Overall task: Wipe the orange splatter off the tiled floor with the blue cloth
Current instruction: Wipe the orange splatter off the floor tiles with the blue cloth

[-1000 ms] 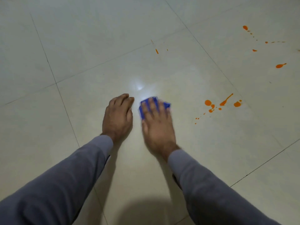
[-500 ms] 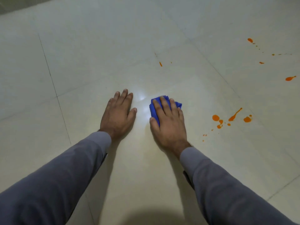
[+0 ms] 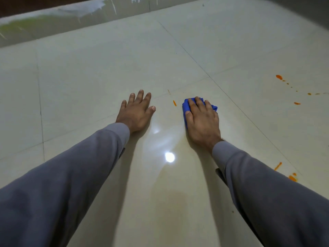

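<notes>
My right hand (image 3: 202,120) presses flat on the folded blue cloth (image 3: 186,106), which shows at its left side and past the fingertips. A small orange streak (image 3: 174,103) lies on the tile just left of the cloth. My left hand (image 3: 136,111) rests flat on the pale tiled floor (image 3: 106,68) with fingers spread, holding nothing. More orange drops (image 3: 279,77) trail across the tile at the far right, and an orange splash (image 3: 277,166) with blobs (image 3: 292,178) lies beside my right sleeve.
A low wall base with white and green paint smears (image 3: 53,20) runs along the far edge of the floor. Grout lines cross the tiles. A bright light reflection (image 3: 169,157) sits between my forearms.
Both hands have moved forward across the floor, the right one sliding the cloth up beside the small orange streak. The view has tilted up, bringing the wall base into sight.
</notes>
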